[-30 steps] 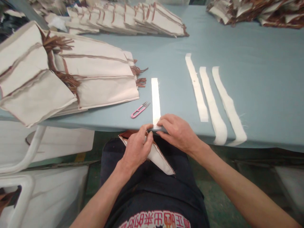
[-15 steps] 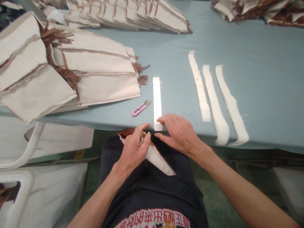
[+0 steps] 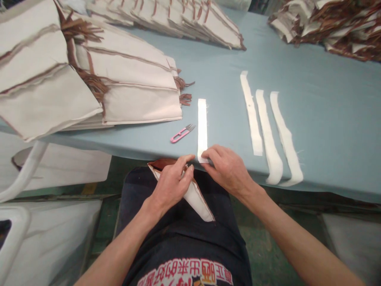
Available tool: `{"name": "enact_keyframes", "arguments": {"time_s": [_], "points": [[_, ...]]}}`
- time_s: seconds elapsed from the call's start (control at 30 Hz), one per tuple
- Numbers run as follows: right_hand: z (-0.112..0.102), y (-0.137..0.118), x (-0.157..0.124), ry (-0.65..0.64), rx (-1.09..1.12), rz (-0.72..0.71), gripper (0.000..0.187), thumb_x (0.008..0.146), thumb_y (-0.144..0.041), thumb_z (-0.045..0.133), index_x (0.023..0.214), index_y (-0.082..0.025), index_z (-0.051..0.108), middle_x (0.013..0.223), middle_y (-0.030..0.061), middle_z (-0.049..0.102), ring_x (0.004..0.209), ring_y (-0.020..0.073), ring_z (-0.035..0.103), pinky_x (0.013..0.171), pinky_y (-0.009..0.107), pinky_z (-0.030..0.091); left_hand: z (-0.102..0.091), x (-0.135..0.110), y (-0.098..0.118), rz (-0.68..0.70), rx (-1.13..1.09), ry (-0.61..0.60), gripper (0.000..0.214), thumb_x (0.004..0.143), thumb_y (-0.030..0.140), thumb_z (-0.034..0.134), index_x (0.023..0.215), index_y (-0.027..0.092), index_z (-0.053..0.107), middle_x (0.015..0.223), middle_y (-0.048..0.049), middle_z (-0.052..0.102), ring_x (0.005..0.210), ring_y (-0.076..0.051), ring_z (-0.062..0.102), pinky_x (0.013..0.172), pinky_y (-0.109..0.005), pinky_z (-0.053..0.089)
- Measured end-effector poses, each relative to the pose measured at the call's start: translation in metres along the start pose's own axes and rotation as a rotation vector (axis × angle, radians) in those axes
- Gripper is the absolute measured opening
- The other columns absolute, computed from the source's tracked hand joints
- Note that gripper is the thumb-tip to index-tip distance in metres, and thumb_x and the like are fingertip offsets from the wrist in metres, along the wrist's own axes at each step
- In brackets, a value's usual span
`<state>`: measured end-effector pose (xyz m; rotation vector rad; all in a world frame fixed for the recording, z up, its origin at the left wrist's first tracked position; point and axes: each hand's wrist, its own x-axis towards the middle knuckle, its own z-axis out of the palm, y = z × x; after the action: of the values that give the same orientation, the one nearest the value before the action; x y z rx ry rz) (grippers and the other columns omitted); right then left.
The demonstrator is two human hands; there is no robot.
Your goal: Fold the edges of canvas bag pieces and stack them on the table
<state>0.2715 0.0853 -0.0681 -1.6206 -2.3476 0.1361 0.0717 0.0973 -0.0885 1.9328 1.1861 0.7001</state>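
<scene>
My left hand [image 3: 172,180] is closed on a cream fabric piece with brown edging [image 3: 200,204] over my lap, just below the table edge. Its forefinger points toward the table, and part of the piece is hidden under the hand. My right hand [image 3: 228,169] pinches the near end of a white fabric strip [image 3: 202,125] at the edge of the table, thumb below and fingers above. The rest of that strip lies straight on the tabletop. Left of it rests a pair of pink thread snips [image 3: 181,134].
Three more white strips, among them a long one [image 3: 269,137], lie to the right on the blue-green table [image 3: 336,119]. Stacked cream panels with brown ties [image 3: 143,101] cover the left side. Further piles [image 3: 178,18] and brown-and-cream bundles [image 3: 333,28] lie at the back.
The thumb and fingers of my right hand have closed on the strip's near end. My left hand keeps its hold on the fabric piece. The whole view has shifted slightly.
</scene>
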Motion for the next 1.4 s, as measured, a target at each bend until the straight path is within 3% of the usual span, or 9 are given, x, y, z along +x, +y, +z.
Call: {"name": "enact_keyframes", "arguments": {"time_s": [0.4,0.7,1.07,1.4], "points": [[-0.015,0.005,0.008,-0.081,0.225,0.012,0.016,0.099,-0.011,0.054,0.088,-0.017,0.064,0.09,0.0063,0.065,0.083,0.0194,0.06,0.075,0.03,0.045,0.001,-0.004,0.003,0.022,0.053,-0.002,0.033,0.099,0.021,0.052,0.128,0.017,0.066,0.093,-0.0055,0.079,0.084,-0.022,0.075,0.078,-0.03,0.054],[-0.013,0.009,0.01,-0.106,0.266,0.048,0.017,0.1,-0.016,0.053,0.086,-0.018,0.063,0.09,0.0061,0.065,0.084,0.0199,0.06,0.075,0.03,0.041,0.013,-0.003,0.0,0.266,0.388,0.018,0.036,0.099,0.018,0.05,0.131,0.019,0.065,0.095,-0.0058,0.081,0.083,-0.022,0.077,0.072,-0.028,0.057],[-0.005,0.025,0.028,-0.081,0.216,0.204,0.024,0.106,-0.024,0.036,0.099,-0.017,0.057,0.08,0.0084,0.069,0.07,0.0238,0.058,0.064,0.033,0.029,0.015,0.002,-0.006,0.251,0.446,-0.001,0.032,0.099,0.02,0.051,0.127,0.019,0.066,0.09,-0.0055,0.08,0.08,-0.021,0.077,0.071,-0.028,0.056],[-0.004,0.025,0.03,-0.054,0.354,0.26,0.019,0.102,-0.026,0.042,0.091,-0.02,0.057,0.08,0.008,0.069,0.071,0.0234,0.058,0.064,0.032,0.029,0.011,0.011,0.009,0.179,0.538,-0.128,0.043,0.099,0.023,0.05,0.142,0.02,0.055,0.083,-0.0045,0.079,0.076,-0.023,0.076,0.068,-0.029,0.054]]}}
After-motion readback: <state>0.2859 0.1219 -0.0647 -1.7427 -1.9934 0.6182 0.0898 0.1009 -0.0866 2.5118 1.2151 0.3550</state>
